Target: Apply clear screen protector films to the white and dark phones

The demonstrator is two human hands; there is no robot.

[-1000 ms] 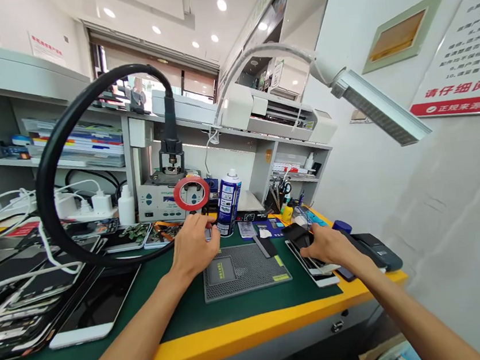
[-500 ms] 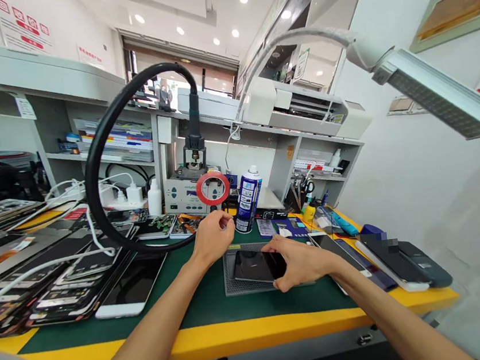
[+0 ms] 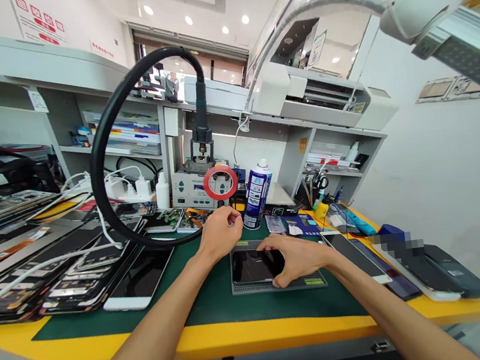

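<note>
Your right hand [image 3: 294, 257] pinches the dark phone [image 3: 254, 266] near its right end, thumb at the near edge and fingers at the far edge. The phone lies lengthwise over the grey perforated mat [image 3: 297, 284], screen up; whether it rests fully on it, you cannot tell from this angle. Your left hand [image 3: 223, 231] is curled just beyond the mat's far left corner, fingertips drawn in towards the thumb, near the spray can [image 3: 257, 195] and the red ring [image 3: 207, 185]; whether it pinches anything is hidden. The step in hand looks like placing the phone on the mat. The next move seems to call for keeping it flat and square, then easing thumb and fingers apart evenly so it doesn't slip across the bench [image 3: 257, 334].
</note>
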